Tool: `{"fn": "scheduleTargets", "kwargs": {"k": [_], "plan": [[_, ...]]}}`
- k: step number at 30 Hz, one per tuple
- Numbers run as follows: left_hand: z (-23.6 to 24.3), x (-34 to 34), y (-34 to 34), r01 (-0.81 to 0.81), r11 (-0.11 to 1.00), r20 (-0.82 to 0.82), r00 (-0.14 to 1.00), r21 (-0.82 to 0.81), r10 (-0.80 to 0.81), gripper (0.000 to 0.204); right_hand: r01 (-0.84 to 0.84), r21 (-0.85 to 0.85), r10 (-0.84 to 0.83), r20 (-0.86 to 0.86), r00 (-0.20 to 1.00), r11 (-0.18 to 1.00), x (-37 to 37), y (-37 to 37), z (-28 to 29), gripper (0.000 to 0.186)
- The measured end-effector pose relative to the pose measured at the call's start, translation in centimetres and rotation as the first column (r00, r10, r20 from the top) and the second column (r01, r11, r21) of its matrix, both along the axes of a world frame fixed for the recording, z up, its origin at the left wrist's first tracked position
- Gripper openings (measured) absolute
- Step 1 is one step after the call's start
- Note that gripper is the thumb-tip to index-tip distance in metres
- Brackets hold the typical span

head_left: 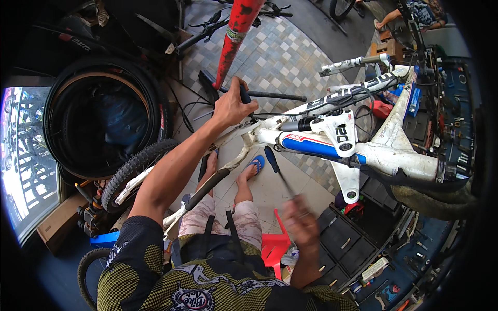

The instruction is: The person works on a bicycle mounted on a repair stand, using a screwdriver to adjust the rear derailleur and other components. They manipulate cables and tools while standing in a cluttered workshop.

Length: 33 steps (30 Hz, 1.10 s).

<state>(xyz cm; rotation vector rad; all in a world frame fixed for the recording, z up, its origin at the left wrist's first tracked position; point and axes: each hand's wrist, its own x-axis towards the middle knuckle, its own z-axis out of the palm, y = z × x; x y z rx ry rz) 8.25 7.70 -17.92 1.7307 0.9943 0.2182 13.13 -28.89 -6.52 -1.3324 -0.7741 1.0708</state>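
My left hand (pixel 236 106) is closed around a black handle (pixel 244 94) beside the lower end of an upright red post (pixel 234 39), above a white full-suspension bicycle frame (pixel 389 155) with blue panels and a black shock. The frame lies across my view on its side. My right hand (pixel 302 220) is blurred by motion at lower right, below the frame, its fingers around the lower end of a long screwdriver (pixel 271 159) whose dark handle points up toward the frame. A white fork-like part (pixel 342 67) sits at the frame's upper right.
Stacked tires (pixel 62 119) and a knobby wheel (pixel 116 181) stand at left. A red plastic stool (pixel 272 243) is by my legs. Black toolboxes (pixel 347 243) and a bench of tools (pixel 456 93) line the right. Another person's leg (pixel 389 18) shows at top right.
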Motion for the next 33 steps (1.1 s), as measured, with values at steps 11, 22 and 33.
{"fn": "scheduleTargets", "kwargs": {"k": [11,22,33], "plan": [[-0.1,-0.1,-0.1,-0.004,1.000,0.002,1.000,0.028,0.004,0.054,0.082,-0.669,-0.108,0.003,0.994,0.738,-1.9,7.4,-28.1,0.015],[-0.3,0.1,-0.2,0.001,1.000,-0.013,1.000,-0.019,-0.001,0.056,0.298,-0.107,-0.298,0.012,0.954,0.949,8.0,-2.1,-3.4,0.039],[-0.2,0.1,-0.2,-0.013,1.000,-0.002,1.000,0.020,0.013,0.054,-0.197,-0.573,0.043,-0.270,0.962,0.795,-10.6,5.9,-22.2,0.021]]}}
